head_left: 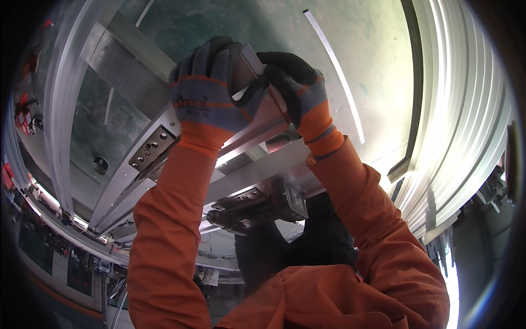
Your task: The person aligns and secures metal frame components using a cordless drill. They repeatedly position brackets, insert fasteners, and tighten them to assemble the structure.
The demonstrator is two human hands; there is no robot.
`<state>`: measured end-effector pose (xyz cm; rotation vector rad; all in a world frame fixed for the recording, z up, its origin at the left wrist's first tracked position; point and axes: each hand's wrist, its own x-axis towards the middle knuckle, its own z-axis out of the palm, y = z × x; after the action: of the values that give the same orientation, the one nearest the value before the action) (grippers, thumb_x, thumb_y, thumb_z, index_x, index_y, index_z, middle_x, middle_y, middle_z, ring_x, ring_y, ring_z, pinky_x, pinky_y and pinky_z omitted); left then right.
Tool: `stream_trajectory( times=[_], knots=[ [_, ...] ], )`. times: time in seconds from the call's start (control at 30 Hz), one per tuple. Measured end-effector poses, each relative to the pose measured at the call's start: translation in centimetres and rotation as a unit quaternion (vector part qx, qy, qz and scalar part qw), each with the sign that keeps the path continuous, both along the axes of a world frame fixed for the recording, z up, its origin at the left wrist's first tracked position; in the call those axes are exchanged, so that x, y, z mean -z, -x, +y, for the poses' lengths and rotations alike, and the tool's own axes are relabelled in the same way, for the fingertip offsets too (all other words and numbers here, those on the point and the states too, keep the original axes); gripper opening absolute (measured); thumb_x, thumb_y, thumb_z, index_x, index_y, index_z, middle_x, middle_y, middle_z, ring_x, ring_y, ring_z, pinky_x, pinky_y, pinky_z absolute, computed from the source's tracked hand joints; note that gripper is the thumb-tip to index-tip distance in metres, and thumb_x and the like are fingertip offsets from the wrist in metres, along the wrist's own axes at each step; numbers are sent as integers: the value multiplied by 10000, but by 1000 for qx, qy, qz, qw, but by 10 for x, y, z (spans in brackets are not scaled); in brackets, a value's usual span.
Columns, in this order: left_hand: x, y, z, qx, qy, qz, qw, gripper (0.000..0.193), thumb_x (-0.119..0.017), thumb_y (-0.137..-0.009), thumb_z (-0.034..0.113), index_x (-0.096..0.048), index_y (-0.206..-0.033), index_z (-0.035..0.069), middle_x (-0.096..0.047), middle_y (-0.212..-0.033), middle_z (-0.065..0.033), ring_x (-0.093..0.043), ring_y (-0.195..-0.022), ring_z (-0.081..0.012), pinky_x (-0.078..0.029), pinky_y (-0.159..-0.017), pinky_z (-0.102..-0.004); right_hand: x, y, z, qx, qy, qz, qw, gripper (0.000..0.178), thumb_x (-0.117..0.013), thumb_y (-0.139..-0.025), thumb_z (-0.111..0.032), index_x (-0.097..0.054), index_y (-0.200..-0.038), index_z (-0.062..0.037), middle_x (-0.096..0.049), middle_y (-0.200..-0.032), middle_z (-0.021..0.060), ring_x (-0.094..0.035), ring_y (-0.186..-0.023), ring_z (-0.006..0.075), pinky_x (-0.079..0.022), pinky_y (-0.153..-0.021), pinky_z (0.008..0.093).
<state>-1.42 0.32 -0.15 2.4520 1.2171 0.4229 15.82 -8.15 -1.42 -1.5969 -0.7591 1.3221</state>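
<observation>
A greenish surface [378,60] is spreading beneath and beyond the work, and along the right side a broad bank of long pale metal profiles [466,109] is curving with the fisheye rim. On the left, further long metal rails [61,109] are running from the top edge down toward the lower left. The person's orange sleeves [167,241] are reaching up from the lower edge, and both hands are wearing grey, black and orange gloves. Between them, silver metal profiles [246,178] are lying diagonally below the wrists. The left hand [212,90] is grasping a flat-faced metal piece [251,59] from its left side, while the right hand [296,90] is gripping it from the right, fingers bending over its edge; the piece is sitting at top centre, between the two gloves. Its lower end is disappearing among the hands and profiles, so whether it is joined to them is hard to tell. A dark power drill [285,202] is lying nearer the body, chuck pointing left. A narrow white strip [335,71] is lying right of the hands, a plate with round holes [149,152] is sitting below the left glove, and a small dark round object [100,165] is resting further left.
</observation>
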Motion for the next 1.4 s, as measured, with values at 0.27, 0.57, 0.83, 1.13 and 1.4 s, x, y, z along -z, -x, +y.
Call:
stream_trajectory(
  times=[0.27, 0.57, 0.83, 1.13, 1.4],
  knots=[
    [-2, -1, 3, 3, 16, -29, 999, 648, -900, -761, 418, -671, -1292, 126, -680, -1275, -106, -675, -1107, -361, -537, -932, -488, 12, 4, -6, 2, -65, -49, 997, 234, -630, -1037, -55, -740, -1241, -19, -766, -1135, 99, -693, -1047, 168, -561, -926, 317],
    [0, 0, 2, -1, 4, -42, 999, 625, -886, -758, 435, -679, -1260, 125, -686, -1277, -99, -685, -1111, -338, -544, -927, -477, 8, -5, -3, -128, -170, -278, 937, 284, -692, -850, 24, -694, -1134, 23, -688, -1299, 185, -701, -1102, 368, -563, -944, 380],
    [-5, 1, 1, -18, 34, -4, 999, 630, -865, -727, 432, -681, -1272, 173, -680, -1292, -57, -663, -1167, -315, -509, -982, -496, 8, -5, -7, -114, -173, -189, 960, 285, -697, -855, 36, -684, -1139, 32, -662, -1313, 224, -672, -1152, 392, -560, -952, 399],
    [-5, -2, 2, -20, 32, 13, 999, 633, -859, -706, 422, -676, -1264, 184, -673, -1289, -58, -659, -1161, -321, -514, -976, -498, 9, 0, 0, -114, -136, -148, 973, 200, -682, -977, -1, -714, -1174, 16, -656, -1254, 174, -690, -1068, 291, -566, -898, 352],
    [-11, -2, 4, -20, 48, -16, 999, 676, -859, -684, 405, -656, -1288, 182, -674, -1294, -72, -662, -1153, -342, -523, -975, -505, 20, -5, 0, -155, -172, -188, 955, 302, -715, -1010, -96, -676, -1295, -3, -658, -1227, 135, -687, -1076, 234, -562, -908, 341]
  ],
)
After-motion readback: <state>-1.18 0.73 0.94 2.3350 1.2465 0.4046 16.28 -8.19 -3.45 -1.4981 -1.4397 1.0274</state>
